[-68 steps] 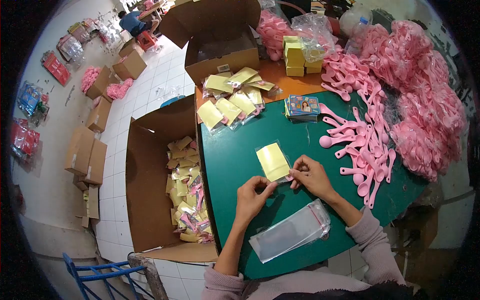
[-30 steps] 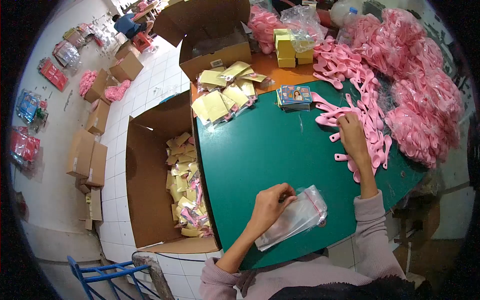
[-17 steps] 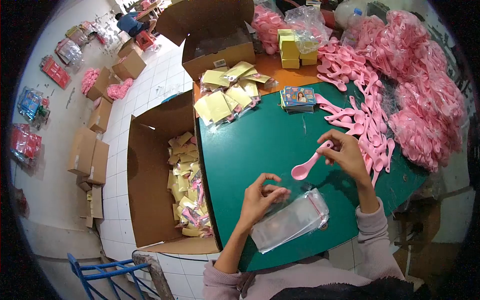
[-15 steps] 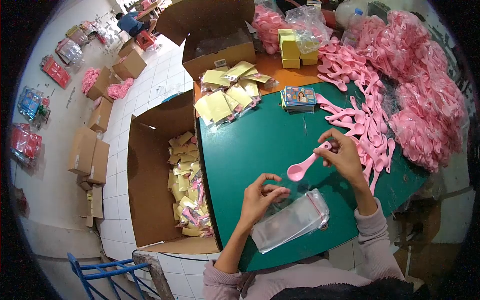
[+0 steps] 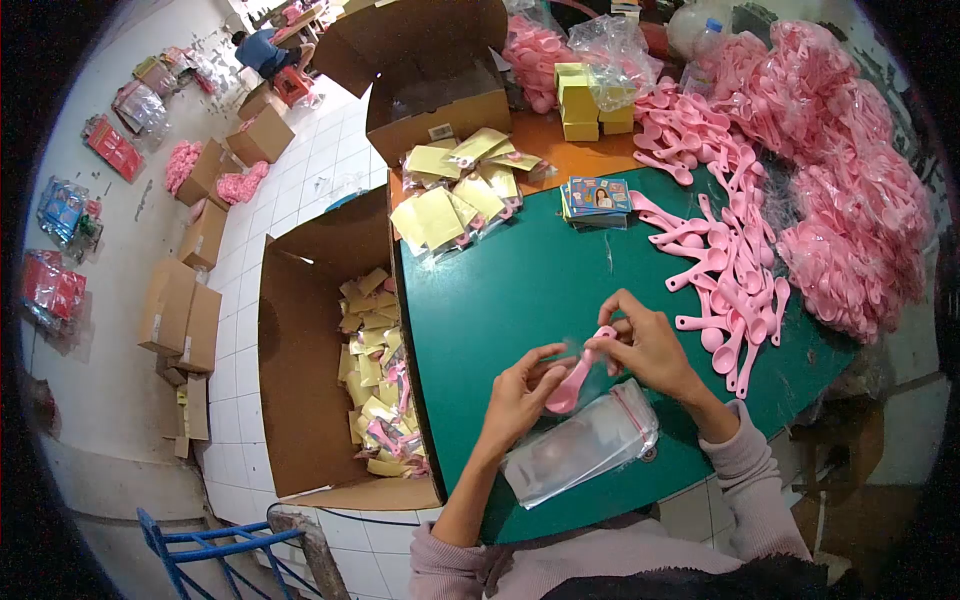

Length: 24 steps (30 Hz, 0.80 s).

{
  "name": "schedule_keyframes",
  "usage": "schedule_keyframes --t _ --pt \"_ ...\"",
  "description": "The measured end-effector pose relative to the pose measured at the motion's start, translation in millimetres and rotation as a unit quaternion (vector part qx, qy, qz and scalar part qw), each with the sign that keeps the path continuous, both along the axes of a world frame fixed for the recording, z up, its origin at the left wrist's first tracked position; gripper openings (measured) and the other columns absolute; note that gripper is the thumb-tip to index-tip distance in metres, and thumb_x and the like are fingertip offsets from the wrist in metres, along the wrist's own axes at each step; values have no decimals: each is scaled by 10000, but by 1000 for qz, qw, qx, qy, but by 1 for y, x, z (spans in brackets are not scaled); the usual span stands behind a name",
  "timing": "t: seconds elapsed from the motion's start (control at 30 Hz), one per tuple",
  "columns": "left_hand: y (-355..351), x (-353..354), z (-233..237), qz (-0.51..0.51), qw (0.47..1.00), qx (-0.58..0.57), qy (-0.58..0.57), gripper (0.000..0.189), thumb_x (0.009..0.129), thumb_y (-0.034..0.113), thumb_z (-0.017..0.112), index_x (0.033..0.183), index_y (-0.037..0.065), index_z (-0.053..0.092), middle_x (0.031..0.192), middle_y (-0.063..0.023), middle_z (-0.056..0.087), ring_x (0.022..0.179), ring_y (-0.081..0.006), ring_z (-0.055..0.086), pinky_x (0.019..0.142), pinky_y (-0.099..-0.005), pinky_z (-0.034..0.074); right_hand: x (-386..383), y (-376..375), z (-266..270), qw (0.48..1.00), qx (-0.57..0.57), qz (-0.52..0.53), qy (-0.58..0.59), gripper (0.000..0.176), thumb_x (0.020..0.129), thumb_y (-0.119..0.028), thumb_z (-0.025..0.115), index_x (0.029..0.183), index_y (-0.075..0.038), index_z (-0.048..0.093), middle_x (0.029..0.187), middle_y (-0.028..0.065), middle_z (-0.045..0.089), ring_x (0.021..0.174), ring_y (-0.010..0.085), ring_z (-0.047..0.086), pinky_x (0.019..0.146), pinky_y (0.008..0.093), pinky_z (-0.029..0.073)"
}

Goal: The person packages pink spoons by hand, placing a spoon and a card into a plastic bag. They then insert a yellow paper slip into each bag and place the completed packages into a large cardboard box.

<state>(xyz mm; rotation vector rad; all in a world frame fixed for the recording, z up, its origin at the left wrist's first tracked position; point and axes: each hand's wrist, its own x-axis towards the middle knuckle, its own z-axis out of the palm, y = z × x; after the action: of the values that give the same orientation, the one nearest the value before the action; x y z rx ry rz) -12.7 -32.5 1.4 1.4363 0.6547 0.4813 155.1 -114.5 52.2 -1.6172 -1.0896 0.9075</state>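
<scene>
A pink plastic measuring spoon (image 5: 566,394) slants down over the green table, its bowl toward me. My right hand (image 5: 645,350) pinches the end of its handle. Close beside it, my left hand (image 5: 522,392) has thumb and fingers pinched on what looks like a clear plastic bag (image 5: 574,349), seen only as a faint sheen around the spoon. Whether the bowl is fully inside the film is hard to make out. Below both hands lies a stack of clear bags (image 5: 575,455) with a red strip near one end.
Loose pink spoons (image 5: 735,270) spread on the right, with bulging bags of spoons (image 5: 850,200) behind. A stack of printed cards (image 5: 597,200) and packed yellow-card packets (image 5: 450,205) lie farther back. At left stands an open carton (image 5: 310,400) of packets. Another person (image 5: 262,52) sits far away.
My right hand has brought the spoon down and left, its bowl now beside my left fingers and seemingly at the clear film. My left hand has barely moved.
</scene>
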Motion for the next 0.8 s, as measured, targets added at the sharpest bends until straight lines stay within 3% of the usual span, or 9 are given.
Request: schedule_keyframes --t 0.1,0.27,0.37,0.43,0.53,0.6,0.67,0.73,0.8 --pt "15 -15 17 -99 989 21 109 301 895 223 469 1064 -7 567 841 -54 627 736 -84 568 657 -242 490 5 1 -6 999 25 17 31 208 811 -119 581 905 -17 427 612 50 571 508 77 528 452 229 420" --pt "16 -14 10 -66 996 4 55 307 906 242 447 1020 0 598 787 -48 622 716 -80 560 638 -238 484 4 4 2 999 36 19 13 145 858 -133 511 925 -16 457 661 58 565 560 92 528 519 248 431" --pt "22 -9 19 -88 994 13 62 345 920 244 418 1037 -46 564 858 -76 621 741 -107 569 662 -241 468 5 15 1 990 92 7 -105 124 850 -131 517 891 -14 519 682 57 570 570 99 534 518 248 423" --pt "23 -4 31 -57 995 -80 -5 352 927 251 397 1027 -41 567 876 -94 623 762 -136 589 687 -254 481 13 32 -6 926 267 122 -237 133 829 -139 541 848 -13 581 680 64 573 624 114 550 561 280 444" --pt "37 1 36 -33 995 -87 -26 346 932 244 382 1029 -33 565 886 -113 626 787 -148 603 695 -243 489 42 64 -6 941 229 242 -68 155 801 -157 569 853 -19 615 703 78 589 701 171 569 666 310 453" --pt "44 0 44 -8 994 -76 -74 328 932 226 386 1046 -31 557 906 -126 626 812 -147 607 705 -233 494 91 99 -9 986 129 18 -102 194 783 -181 576 883 -19 617 746 107 607 756 253 577 731 335 449" --pt "46 -4 52 0 993 -81 -85 327 931 224 387 1052 -31 553 911 -132 624 822 -153 607 714 -239 495 148 129 -59 859 118 -272 -418 260 703 -173 629 912 -19 614 758 175 608 711 303 588 682 370 468" --pt "49 -7 55 9 992 -82 -95 325 931 221 387 1059 -31 548 916 -137 623 832 -159 608 722 -246 496 170 138 -73 885 -47 -225 -405 250 652 -162 670 849 -20 611 771 188 604 713 321 580 685 399 455" --pt "50 -9 50 10 993 -81 -86 362 927 275 389 1067 -23 538 926 -156 617 833 -198 612 726 -288 505 169 138 -76 891 7 -259 -373 259 638 -162 681 838 -20 597 775 190 602 716 335 575 678 412 446"
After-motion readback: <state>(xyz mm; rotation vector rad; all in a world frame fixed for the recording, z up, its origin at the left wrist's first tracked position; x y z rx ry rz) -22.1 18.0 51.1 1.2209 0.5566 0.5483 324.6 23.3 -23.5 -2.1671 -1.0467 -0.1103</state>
